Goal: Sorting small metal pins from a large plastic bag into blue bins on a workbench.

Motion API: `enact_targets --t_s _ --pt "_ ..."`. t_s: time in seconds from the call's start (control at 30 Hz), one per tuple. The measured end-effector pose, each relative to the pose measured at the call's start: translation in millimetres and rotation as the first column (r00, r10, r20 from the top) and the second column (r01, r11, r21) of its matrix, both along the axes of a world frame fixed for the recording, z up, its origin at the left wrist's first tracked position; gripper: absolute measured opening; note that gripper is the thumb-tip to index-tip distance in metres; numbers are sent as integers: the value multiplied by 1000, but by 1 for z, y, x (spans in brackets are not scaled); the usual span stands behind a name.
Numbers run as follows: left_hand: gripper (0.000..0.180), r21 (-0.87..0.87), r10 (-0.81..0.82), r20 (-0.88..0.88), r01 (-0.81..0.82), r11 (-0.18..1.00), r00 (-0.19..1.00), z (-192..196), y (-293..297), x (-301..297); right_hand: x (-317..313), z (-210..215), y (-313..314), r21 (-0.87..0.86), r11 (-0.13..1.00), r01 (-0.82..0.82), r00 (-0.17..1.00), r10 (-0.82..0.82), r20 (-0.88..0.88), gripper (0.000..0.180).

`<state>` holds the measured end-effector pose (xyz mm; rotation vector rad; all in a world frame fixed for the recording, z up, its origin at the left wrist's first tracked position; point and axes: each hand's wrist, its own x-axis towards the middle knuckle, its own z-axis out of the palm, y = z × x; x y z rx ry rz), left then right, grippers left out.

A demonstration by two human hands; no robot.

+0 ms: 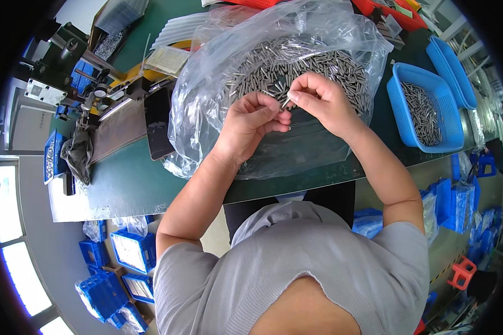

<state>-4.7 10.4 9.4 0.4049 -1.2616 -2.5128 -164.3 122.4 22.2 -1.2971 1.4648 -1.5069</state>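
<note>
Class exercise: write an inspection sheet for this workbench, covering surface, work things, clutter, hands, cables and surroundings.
Surface: dark green flat tabletop, partly covered.
Work things: slim grey metal pins, heaped among crumpled clear plastic sheeting; similar pieces in a blue perforated plastic basket at right.
Clutter: black flat rectangular slab, left of the sheeting.
Hands: right hand pinches a small shiny metal piece; left hand close beside it, contact unclear.
Cables: nothing seen.
Surroundings: blue plastic crates, lower left; red plastic stool, right.
</note>
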Motion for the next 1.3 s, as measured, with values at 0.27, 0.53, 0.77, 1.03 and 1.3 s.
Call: enact_targets --t_s 0.27,0.53,0.77,1.03,1.3 --pt "8 17 35 9 -35 999 999 -2 0 0 1 2 1 -2 1000 19 994 -19 -110 11" --pt "6 -3 43 3 -43 999 999 -1 -1 -2 5 3 -1 103 992 -67 998 69 -12 11" --pt "7 18 63 11 -63 998 998 1 -2 -2 2 2 -2 201 979 -12 950 -52 308 12" --pt "8 27 282 58 -284 958 958 4 -7 2 -18 -4 -4 329 926 -183 877 3 480 10" --pt "7 18 295 52 -296 955 954 3 -9 4 3 -15 -3 84 996 26 667 46 -744 10"
